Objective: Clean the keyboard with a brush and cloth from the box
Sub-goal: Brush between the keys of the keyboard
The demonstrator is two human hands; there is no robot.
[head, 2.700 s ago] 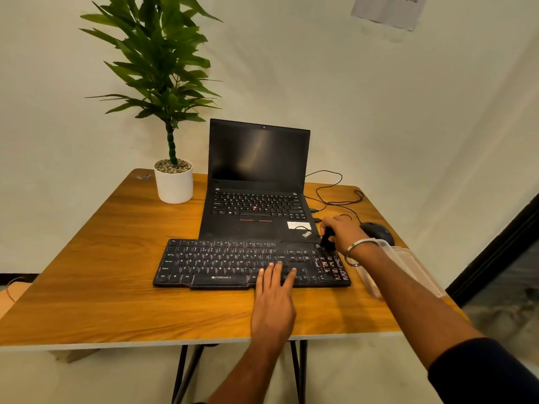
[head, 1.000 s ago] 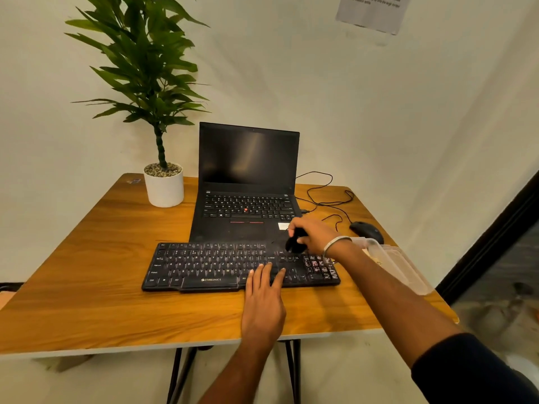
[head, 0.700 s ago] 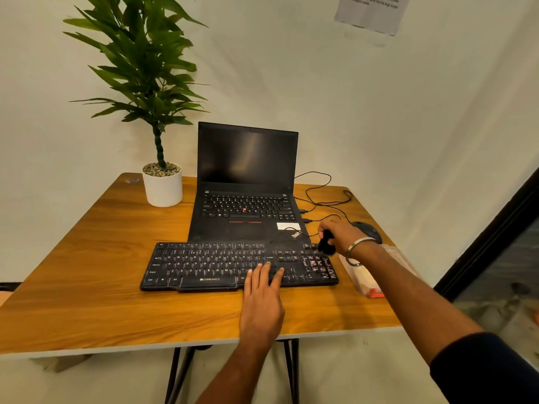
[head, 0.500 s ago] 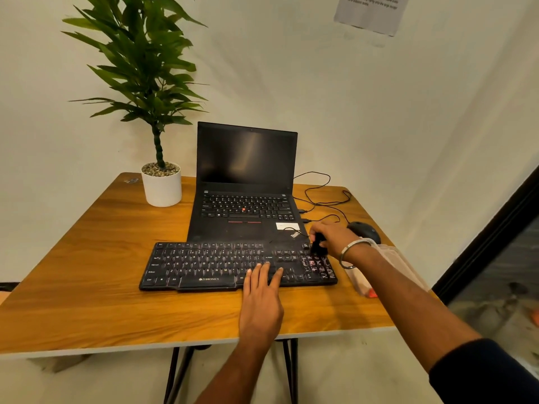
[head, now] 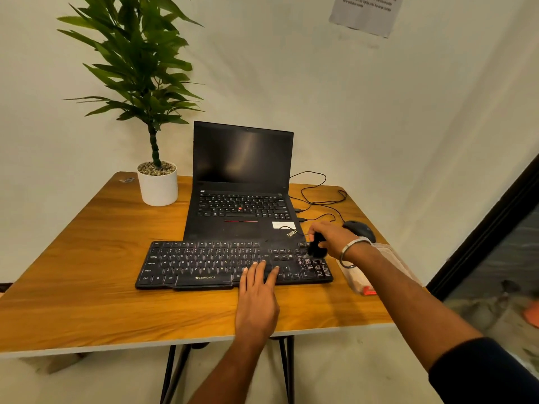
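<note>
The flat black plastic keyboard [head: 233,265] lies mid-table before the laptop [head: 240,185]. The left hand [head: 258,298] presses flat, fingers spread, on its near edge. At its 2 o'clock corner, the right hand [head: 332,239] is curled around a small black brush [head: 316,247].

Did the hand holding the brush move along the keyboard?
Yes. The right hand with the small black brush slid right along the black external keyboard, from mid-board to the number pad.

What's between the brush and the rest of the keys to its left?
Only the left hand: its fingers rest on the lower rows of the keyboard, right of centre. The brush, shut in the right hand, sits at the keyboard's right end. The upper rows look clear.
</note>
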